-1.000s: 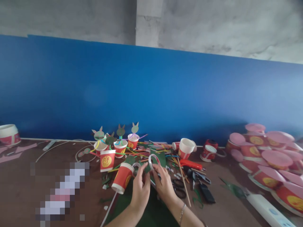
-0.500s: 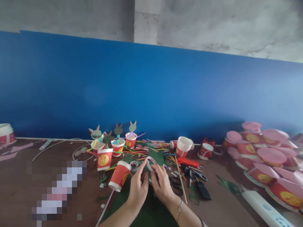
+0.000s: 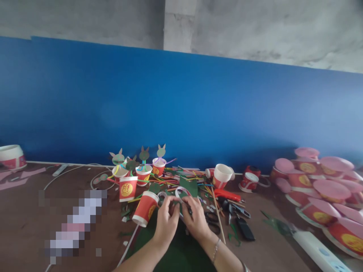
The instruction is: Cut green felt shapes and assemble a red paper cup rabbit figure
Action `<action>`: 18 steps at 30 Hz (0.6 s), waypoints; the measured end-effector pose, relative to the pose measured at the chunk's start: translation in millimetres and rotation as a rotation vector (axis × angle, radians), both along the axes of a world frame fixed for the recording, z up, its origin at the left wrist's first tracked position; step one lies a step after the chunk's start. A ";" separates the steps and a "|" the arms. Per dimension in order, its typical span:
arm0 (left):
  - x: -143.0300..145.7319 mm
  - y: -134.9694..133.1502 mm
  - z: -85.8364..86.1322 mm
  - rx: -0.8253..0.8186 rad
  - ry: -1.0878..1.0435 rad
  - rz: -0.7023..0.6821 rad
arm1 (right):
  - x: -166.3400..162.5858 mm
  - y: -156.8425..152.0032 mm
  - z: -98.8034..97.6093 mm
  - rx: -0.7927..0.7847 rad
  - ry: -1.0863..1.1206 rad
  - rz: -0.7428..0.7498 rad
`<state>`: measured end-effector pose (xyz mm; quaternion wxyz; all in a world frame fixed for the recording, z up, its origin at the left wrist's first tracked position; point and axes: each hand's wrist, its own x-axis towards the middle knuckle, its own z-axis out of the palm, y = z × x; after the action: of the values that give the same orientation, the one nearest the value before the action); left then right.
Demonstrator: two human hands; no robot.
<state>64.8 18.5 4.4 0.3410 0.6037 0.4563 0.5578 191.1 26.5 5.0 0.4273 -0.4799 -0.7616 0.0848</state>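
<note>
My left hand [image 3: 166, 219] and my right hand [image 3: 195, 218] are close together over dark green paper [image 3: 181, 253]. Between their fingertips they pinch a thin whitish strip bent into a loop [image 3: 178, 190], which stands up above the fingers. What the strip is made of cannot be told, and its lower part is hidden by the hands. Beside my left hand a red paper cup [image 3: 145, 209] leans tilted, with a roll of clear tape [image 3: 162, 195] just behind it. Black-handled scissors [image 3: 213, 221] lie to the right of my right hand.
Red cups with paper animal heads [image 3: 144, 174] stand at the back left. Colourful sticks [image 3: 170, 181] are scattered behind the hands. A wooden stick [image 3: 219, 215], red tool [image 3: 227, 195] and white cup [image 3: 222, 175] lie rightward. Pink-topped cups [image 3: 314, 196] and a power strip [image 3: 314, 247] are far right.
My left fingers have bent inward and come down from the top of the loop, so more of it shows. The whole scene has shifted slightly to the right in view.
</note>
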 end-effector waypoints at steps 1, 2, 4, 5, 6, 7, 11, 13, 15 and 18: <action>0.1 -0.2 -0.2 -0.005 0.000 0.008 | -0.5 -0.6 0.5 -0.003 -0.007 0.001; 0.4 -0.4 -0.4 -0.008 0.000 0.015 | -1.0 -1.1 1.0 -0.005 -0.012 0.002; 0.9 -1.1 -0.5 -0.008 -0.015 0.030 | -1.6 -2.0 2.0 -0.004 -0.021 0.007; 1.1 -1.4 -0.3 -0.004 -0.027 0.035 | -1.7 -2.4 2.6 0.000 -0.024 0.009; 1.1 -1.6 -0.1 -0.003 -0.039 0.036 | -1.8 -2.7 3.2 0.005 -0.024 0.009; 1.1 -1.5 0.1 -0.004 -0.049 0.036 | -1.7 -2.9 3.7 0.013 -0.024 0.008; -0.1 0.5 -0.3 -0.045 -0.032 0.028 | -0.9 -2.4 5.1 0.043 -0.015 -0.013; -0.7 1.5 -1.4 -0.050 -0.020 0.023 | -0.7 -1.6 5.3 0.055 -0.011 -0.015; -0.9 1.9 -2.4 -0.047 -0.014 0.017 | -0.6 -1.0 5.3 0.066 -0.006 -0.008; -0.4 1.4 -2.8 -0.036 -0.010 0.019 | -0.9 -0.9 5.2 0.086 -0.004 0.003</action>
<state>64.4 19.9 1.5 0.3488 0.5901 0.4704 0.5557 190.2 25.6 10.2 0.4459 -0.4600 -0.7661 0.0517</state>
